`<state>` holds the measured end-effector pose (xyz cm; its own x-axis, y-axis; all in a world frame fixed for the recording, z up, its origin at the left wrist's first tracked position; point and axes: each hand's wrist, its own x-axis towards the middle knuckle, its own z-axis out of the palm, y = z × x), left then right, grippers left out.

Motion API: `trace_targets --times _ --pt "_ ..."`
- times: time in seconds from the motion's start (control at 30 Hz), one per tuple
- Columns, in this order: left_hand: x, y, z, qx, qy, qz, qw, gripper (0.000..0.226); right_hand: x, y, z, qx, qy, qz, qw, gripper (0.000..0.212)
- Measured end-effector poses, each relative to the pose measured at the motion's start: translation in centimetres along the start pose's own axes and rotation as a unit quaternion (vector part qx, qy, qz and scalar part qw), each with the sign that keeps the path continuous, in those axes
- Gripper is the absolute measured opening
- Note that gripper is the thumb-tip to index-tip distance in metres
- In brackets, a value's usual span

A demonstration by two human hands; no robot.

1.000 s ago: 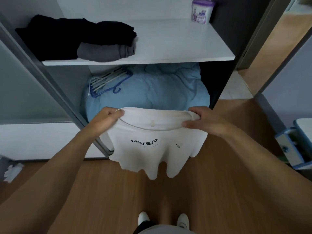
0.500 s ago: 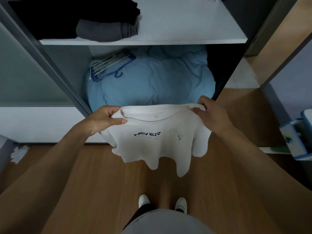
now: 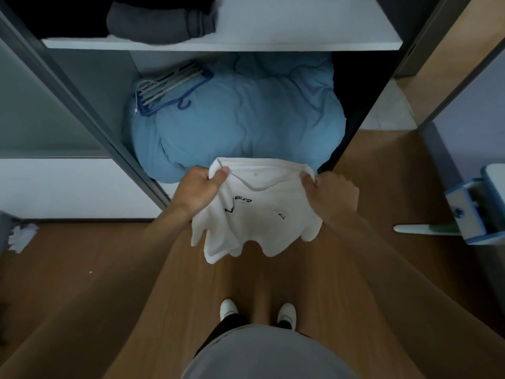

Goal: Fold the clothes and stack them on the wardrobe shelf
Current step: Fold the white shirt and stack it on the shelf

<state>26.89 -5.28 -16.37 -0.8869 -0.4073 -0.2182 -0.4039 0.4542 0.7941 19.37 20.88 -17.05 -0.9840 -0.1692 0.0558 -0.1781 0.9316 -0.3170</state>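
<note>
A light blue quilt (image 3: 246,119) lay bunched in the lower compartment (image 3: 153,61), filling most of its width. A bundle of hangers (image 3: 169,88), pale ones with a blue one outermost, rested on the quilt's upper left part. A grey sliding-door frame (image 3: 82,105) ran diagonally along the quilt's left side. The floor (image 3: 82,283) was brown wood-effect boarding. A crumpled white scrap (image 3: 21,236) lay on it at the far left. At the right edge stood a blue-and-white piece of furniture (image 3: 470,214), only partly in view. A white-and-green object (image 3: 426,229) lay just beside its base. Two white shoes (image 3: 228,307) stood side by side at bottom centre. Pale tiling (image 3: 388,110) showed beyond the boarding at upper right.
</note>
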Motion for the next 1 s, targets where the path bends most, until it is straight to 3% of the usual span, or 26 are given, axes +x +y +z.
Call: trace_targets --times 0.13,0.27,0.33,0.43,0.6,0.8,0.9,1.0 --pt "-1.2 0.6 2.4 -0.001 -0.053 -0.005 0.999 0.059 -1.0 -1.0 0.9 0.083 -0.083 0.017 0.993 0.059" --pt "-2.2 1.1 4.6 -0.033 -0.095 -0.002 0.995 0.034 -2.3 -2.1 1.7 0.21 -0.121 0.009 0.97 0.053" --pt "-2.7 1.5 5.4 -0.043 -0.107 0.01 0.993 0.022 -2.9 -2.8 1.9 0.295 -0.132 0.034 0.946 0.048" --pt "-3.2 2.1 6.3 -0.087 -0.116 0.012 0.989 0.026 -3.2 -3.7 2.0 0.394 -0.16 0.078 0.902 0.035" --pt "-3.8 3.0 6.6 -0.14 -0.148 -0.023 0.979 0.038 -4.0 -4.5 1.7 0.435 -0.197 0.045 0.878 0.018" --pt "-4.4 3.4 6.2 -0.15 -0.169 -0.012 0.974 0.041 -4.6 -4.2 1.3 0.43 -0.218 -0.019 0.876 0.013" --pt "-4.7 3.0 5.9 -0.125 -0.174 0.018 0.977 0.034 -4.9 -3.8 1.2 0.394 -0.225 -0.048 0.89 0.019" --pt "-4.4 2.6 5.1 -0.112 -0.214 0.053 0.969 0.035 -5.4 -3.6 0.7 0.416 -0.23 -0.057 0.878 0.032"
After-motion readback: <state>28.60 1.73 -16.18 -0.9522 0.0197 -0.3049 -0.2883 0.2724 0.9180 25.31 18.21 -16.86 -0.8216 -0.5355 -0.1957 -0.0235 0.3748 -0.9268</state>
